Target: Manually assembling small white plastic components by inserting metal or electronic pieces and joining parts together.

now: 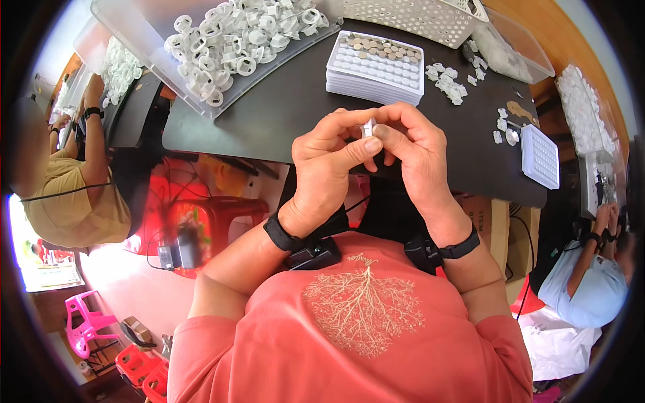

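Note:
My left hand (326, 149) and my right hand (420, 151) meet over the near edge of the dark table (262, 127). Both are closed, pinching a small white plastic piece (367, 127) between thumbs and fingertips. Fingers cover most of it, so its full shape is hidden. Just beyond my hands stands a stack of white trays (376, 93). The top tray has rows of round pockets, with round metallic discs (386, 48) along its far rows. Loose white plastic pieces (447, 83) lie to the right of the stack.
At the far left, a clear bin (201, 107) holds many white plastic pieces (232, 40). A perforated white basket (416, 19) and a clear container (521, 59) stand at the back. Another tray stack (539, 158) sits right. People work on both sides; a red stool (225, 208) stands left.

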`<state>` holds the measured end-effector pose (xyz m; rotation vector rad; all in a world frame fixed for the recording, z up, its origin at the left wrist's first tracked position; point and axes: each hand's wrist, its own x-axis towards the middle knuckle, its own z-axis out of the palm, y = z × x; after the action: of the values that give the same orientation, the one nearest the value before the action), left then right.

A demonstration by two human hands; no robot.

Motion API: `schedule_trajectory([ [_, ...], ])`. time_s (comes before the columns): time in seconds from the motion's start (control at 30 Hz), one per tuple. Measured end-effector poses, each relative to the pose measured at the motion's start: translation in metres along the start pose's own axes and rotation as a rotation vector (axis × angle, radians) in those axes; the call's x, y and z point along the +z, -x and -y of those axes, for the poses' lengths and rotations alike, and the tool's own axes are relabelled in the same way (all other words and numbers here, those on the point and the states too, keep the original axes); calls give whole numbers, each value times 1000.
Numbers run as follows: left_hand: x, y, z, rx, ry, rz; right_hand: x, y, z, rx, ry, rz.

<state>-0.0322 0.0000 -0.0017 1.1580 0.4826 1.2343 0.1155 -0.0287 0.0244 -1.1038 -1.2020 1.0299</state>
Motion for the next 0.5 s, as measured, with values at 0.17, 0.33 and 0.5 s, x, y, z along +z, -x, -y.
schedule_trajectory([
  [0.17, 1, 2, 0, -3, 52, -9, 1, -2, 1, 10, -5, -2],
  [0.33, 1, 3, -3, -26, 79, 3, 4, 6, 0, -60, -19, -103],
  [0.5, 0, 3, -2, -48, 91, -6, 1, 6, -3, -240, -13, 7],
])
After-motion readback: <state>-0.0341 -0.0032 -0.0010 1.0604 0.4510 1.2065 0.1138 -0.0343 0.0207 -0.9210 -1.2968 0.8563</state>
